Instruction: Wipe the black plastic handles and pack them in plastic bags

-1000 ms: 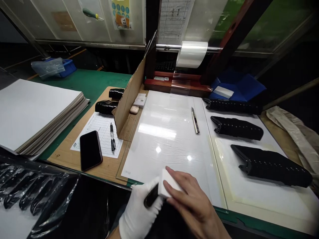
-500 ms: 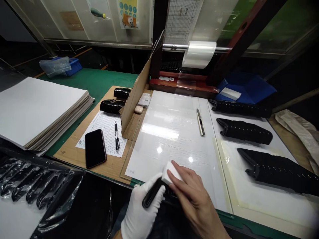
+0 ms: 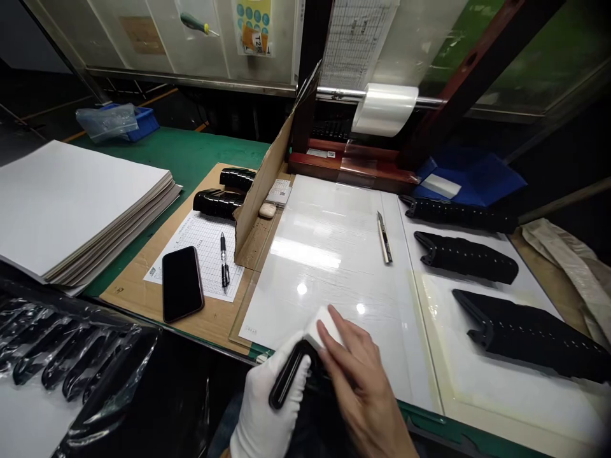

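My left hand (image 3: 265, 407), in a white glove, grips a curved black plastic piece (image 3: 289, 375) near the table's front edge. My right hand (image 3: 360, 388) is bare and holds a white block (image 3: 322, 326) between thumb and fingers, against the top end of the black piece. Much of the black piece is hidden by my fingers. Both hands are over the front edge of a glossy white board (image 3: 324, 280). A utility knife (image 3: 384, 238) lies on that board, well beyond my hands. Several similar black pieces (image 3: 465, 257) lie on a white sheet to the right.
To the left are a stack of white sheets (image 3: 71, 210), a black phone (image 3: 182, 284), a pen (image 3: 224, 261) on grid paper (image 3: 200, 254), and bagged black pieces (image 3: 71, 359). A cardboard divider (image 3: 262, 191) stands behind. A film roll (image 3: 384, 109) hangs on a rod.
The black piece has turned more upright in my left hand, and the white block has slid down along it. The whole view has shifted slightly with my head.
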The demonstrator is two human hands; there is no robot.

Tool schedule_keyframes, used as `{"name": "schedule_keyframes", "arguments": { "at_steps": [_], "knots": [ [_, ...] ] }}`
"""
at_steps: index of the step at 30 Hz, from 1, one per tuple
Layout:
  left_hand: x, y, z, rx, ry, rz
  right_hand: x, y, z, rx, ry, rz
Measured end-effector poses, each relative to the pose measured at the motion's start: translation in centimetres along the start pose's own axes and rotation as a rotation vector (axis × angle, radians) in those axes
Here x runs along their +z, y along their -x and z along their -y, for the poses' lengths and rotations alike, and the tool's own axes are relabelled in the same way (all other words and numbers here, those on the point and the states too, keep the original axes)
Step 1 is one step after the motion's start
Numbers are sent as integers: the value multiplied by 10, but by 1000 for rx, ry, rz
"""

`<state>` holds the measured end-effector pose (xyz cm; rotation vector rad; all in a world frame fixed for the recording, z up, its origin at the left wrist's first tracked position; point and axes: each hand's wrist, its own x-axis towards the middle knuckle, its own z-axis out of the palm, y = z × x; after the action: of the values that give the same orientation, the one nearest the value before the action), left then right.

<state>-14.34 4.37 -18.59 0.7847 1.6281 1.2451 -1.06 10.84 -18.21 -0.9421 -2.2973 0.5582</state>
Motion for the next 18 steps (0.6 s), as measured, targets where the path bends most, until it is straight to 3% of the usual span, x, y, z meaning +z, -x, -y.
{"name": "schedule_keyframes", "arguments": {
  "at_steps": [4,7,10,12,15,18],
  "knots": [
    [-2,3,3,103,-109,55,-1,1,0,-25,-76,-33],
    [-5,3,1,126,-131,-5,-3,3,0,51,-107,2],
    [-10,3,2,138,-129,-35,-1,-6,2,27,-164,-21],
    [-13,4,3,154,-121,-39,3,-28,1,86,-244,25],
    [-17,4,0,170,-112,-110,8,-81,-13,293,-351,111],
    [-18,6,-9,147,-52,-194,2,-125,-28,339,-380,100]
  ]
}}
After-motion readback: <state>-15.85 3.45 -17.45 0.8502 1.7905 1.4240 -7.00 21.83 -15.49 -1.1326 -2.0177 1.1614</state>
